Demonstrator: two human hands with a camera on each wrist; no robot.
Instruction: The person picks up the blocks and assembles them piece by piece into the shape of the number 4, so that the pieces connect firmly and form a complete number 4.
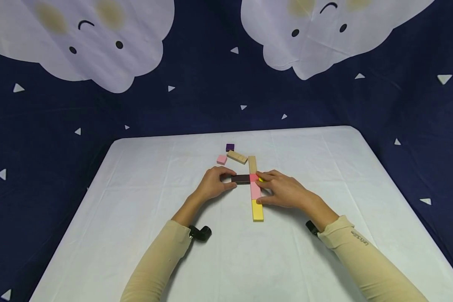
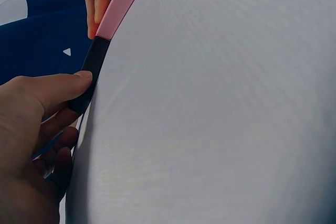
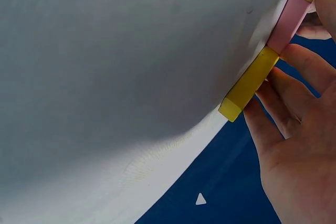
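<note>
Several flat blocks lie in a cross on the white table. Its upright line has a wooden block at the far end, then a red block, a pink block and a near yellow block. To the left, a black block meets this line. My left hand pinches its outer end between thumb and forefinger. A second yellow block extends rightward, mostly hidden in the head view under my right hand. That hand's fairly straight fingers touch this block, with the thumb by the pink block's near end.
Beyond the cross lie a purple block, a small pink block and a slanted wooden block. A dark blue curtain with clouds and triangles hangs behind the white table.
</note>
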